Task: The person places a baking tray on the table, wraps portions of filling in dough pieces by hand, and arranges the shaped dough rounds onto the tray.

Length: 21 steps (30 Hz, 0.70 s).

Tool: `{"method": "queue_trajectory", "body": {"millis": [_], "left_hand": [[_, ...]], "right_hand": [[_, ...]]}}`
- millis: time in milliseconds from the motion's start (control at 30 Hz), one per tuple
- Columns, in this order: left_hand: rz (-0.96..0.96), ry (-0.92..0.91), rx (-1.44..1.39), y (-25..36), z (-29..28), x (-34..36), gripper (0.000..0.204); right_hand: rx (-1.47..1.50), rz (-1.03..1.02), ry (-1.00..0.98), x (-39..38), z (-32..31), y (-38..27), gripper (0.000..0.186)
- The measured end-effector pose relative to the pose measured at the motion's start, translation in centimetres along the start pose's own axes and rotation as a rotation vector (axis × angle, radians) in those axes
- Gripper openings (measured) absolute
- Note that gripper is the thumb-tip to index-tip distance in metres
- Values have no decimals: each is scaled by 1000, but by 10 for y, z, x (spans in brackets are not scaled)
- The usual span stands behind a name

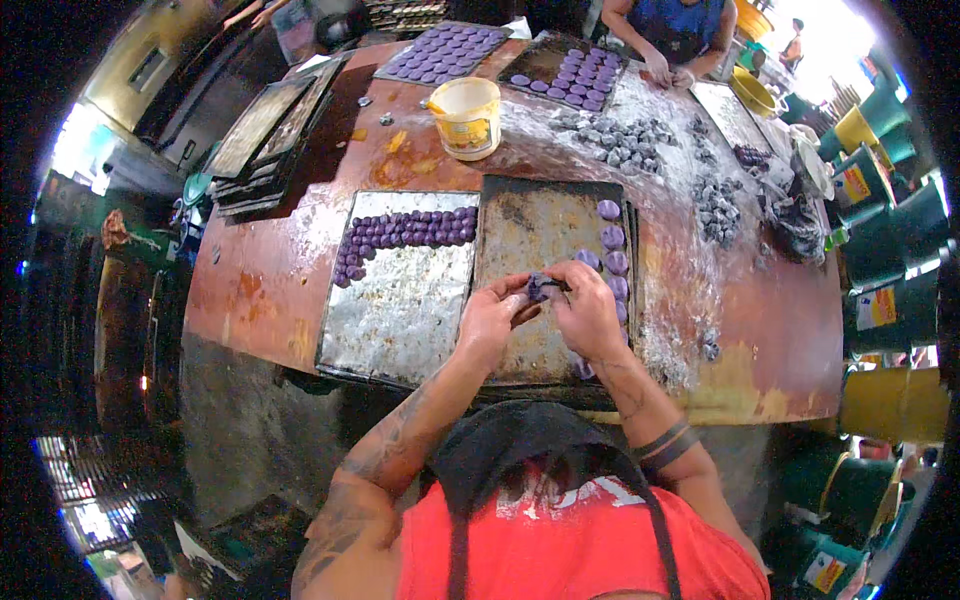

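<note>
Both hands meet over the dark baking tray [520,225] in front of me. A small dark purple dough piece [537,289] sits between my fingertips. My left hand [492,318] holds it from the left, fingers closed. My right hand [588,312] pinches it from the right, and its fingers partly hide the piece. Along that tray's right side runs a column of flattened purple dough rounds [612,238], some hidden behind my right hand. To the left, a silvery tray [395,320] carries rows of small dark purple balls [420,228] across its far part.
A white-and-yellow bucket [467,120] stands beyond the trays. Stacked trays [265,140] lie far left. Trays of purple rounds [445,52] [575,75] are at the back. Floured dough pieces [625,140] [718,210] lie at right. Another person's hands [668,72] work across the table.
</note>
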<state>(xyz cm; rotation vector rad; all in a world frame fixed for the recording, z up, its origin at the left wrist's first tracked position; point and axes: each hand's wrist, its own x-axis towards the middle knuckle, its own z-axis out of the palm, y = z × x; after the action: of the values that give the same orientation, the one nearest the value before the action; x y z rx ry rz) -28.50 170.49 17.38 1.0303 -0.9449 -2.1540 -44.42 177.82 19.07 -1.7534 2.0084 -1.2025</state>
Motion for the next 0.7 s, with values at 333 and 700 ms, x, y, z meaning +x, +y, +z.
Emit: {"method": "queue_trajectory", "body": {"millis": [333,700], "left_hand": [[180,-134,-55,2,41,-9,37],[389,-33,189,26,75,-27,22]], "right_hand": [[601,314,-209,-10,-34,11,31],[168,118,230,-1,-46,-27,27]]}}
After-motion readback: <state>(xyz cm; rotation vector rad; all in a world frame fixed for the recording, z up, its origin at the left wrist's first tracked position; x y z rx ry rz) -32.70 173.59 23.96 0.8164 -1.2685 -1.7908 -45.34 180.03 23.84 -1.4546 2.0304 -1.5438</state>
